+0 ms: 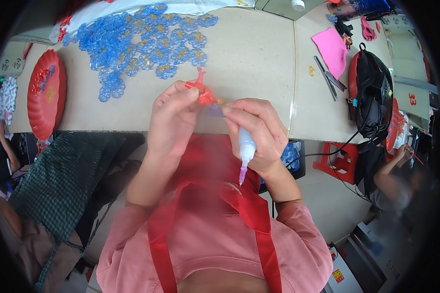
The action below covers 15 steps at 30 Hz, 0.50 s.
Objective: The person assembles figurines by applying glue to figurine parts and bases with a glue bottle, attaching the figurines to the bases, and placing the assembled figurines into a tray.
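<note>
My left hand (171, 117) is closed, pinching a small red plastic piece (206, 96) with a thin stem pointing up. Against the lower side of that piece is a translucent blue piece with yellow on it (214, 110), at the fingertips of my right hand (264, 122). Tucked in the curled fingers of that same hand is a small clear squeeze bottle (247, 144), its purple needle tip pointing down toward my apron. Beyond my hands, many translucent blue flower-shaped pieces (105, 41) are heaped and spread on the table, several with yellow centres.
A red scalloped tray (58, 97) with small red and blue pieces stands at the table's left. On the right lie tweezers (326, 78), a pink cloth (331, 49) and a black bag (374, 97). A red stool (338, 162) is below; other people sit at both sides.
</note>
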Motion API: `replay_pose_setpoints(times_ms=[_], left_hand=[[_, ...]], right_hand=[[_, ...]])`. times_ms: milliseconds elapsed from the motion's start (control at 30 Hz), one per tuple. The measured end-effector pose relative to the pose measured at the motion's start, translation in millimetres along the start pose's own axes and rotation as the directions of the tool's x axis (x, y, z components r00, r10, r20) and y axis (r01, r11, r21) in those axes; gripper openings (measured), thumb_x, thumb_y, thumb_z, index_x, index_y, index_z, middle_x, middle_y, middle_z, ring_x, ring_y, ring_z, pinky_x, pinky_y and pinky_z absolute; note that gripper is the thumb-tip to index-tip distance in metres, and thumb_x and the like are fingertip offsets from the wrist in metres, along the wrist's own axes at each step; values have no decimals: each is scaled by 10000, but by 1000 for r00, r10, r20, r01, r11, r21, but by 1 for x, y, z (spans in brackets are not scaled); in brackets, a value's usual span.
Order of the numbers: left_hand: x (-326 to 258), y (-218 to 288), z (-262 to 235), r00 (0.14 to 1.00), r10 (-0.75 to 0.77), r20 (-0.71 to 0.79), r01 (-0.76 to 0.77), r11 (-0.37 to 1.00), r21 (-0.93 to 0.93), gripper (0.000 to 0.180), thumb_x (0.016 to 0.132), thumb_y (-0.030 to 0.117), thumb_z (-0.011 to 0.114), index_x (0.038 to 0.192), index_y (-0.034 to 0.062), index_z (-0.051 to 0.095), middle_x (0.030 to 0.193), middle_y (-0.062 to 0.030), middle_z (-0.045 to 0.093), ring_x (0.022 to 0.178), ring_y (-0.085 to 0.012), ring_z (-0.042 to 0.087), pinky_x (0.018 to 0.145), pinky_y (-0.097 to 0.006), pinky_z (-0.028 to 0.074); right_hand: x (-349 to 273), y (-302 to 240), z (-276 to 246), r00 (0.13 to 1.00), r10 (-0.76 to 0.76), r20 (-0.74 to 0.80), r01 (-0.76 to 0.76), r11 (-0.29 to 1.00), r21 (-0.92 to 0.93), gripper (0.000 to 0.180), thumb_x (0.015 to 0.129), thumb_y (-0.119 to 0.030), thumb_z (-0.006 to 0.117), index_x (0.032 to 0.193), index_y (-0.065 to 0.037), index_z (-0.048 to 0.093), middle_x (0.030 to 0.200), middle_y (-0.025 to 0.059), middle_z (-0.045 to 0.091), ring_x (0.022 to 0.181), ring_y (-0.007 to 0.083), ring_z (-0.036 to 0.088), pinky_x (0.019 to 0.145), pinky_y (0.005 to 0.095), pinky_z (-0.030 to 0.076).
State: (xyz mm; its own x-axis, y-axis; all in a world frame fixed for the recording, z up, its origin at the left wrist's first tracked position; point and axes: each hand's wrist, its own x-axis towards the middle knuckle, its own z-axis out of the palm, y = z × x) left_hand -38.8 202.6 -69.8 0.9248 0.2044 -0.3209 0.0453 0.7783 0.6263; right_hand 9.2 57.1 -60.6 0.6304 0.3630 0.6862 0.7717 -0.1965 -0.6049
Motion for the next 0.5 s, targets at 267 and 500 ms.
replay_pose_setpoints(times_ms=[267, 500], left_hand=[[-7, 2, 4, 996, 84, 28, -86, 994, 65, 126, 788, 106, 525, 855, -1, 518, 858, -149, 606, 837, -210, 586, 1004, -417, 312], [-13, 5, 6, 980, 183, 77, -193, 971, 141, 49, 773, 16, 520, 820, 10, 530, 844, -108, 602, 852, -200, 593, 1016, -415, 291]], right_hand=[[0, -6, -3, 1000, -6, 7, 6, 1000, 3, 278, 561, 72, 684, 815, -23, 621, 793, 92, 583, 663, 221, 579, 531, 278, 473], [2, -14, -8, 999, -21, 38, 23, 999, -30, 268, 554, 54, 688, 805, -20, 631, 775, 84, 579, 642, 207, 573, 494, 264, 464]])
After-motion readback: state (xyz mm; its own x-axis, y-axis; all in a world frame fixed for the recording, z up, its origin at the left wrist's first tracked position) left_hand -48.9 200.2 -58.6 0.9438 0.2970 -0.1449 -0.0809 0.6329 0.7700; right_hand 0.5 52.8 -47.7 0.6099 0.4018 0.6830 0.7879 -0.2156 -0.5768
